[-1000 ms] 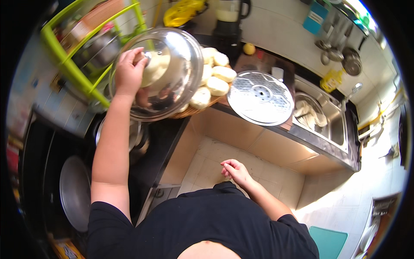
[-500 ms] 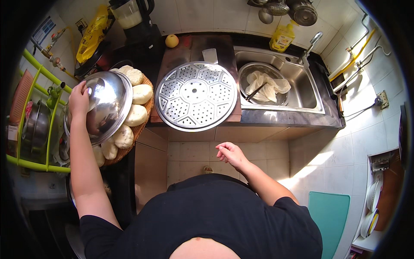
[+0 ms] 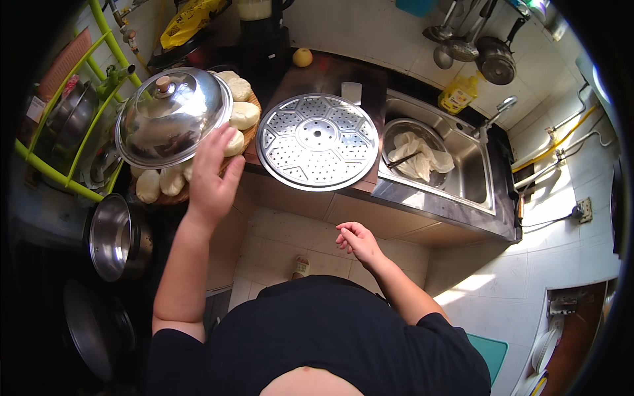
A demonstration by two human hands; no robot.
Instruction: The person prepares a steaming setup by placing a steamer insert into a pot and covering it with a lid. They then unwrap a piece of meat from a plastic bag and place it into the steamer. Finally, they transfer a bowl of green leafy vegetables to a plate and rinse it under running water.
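Observation:
A domed steel pot lid point(image 3: 191, 119) with a wooden knob rests over part of a round wicker tray point(image 3: 252, 135), partly covering several pale dough buns point(image 3: 244, 115). By the lid's near right rim my left hand point(image 3: 214, 178) is open, thumb apart from the fingers, with nothing in it. It hides part of the buns; whether it touches them I cannot tell. My right hand point(image 3: 360, 243) hangs above the floor before the counter, its fingers loosely bent, apart and holding nothing. A perforated steel steamer plate point(image 3: 318, 162) lies on a brown board between tray and sink.
A steel pot point(image 3: 112, 237) and a dark pan point(image 3: 96, 330) are at the left. The sink point(image 3: 479, 181) holds a metal bowl with a pale cloth point(image 3: 419, 155). A green rack point(image 3: 56, 175) stands at far left; a yellow fruit point(image 3: 302, 57) sits behind the steamer plate.
My left hand has let go of the lid's knob and moved right and nearer. The lid stays over the buns. My view has turned left, bringing the steel pot into sight.

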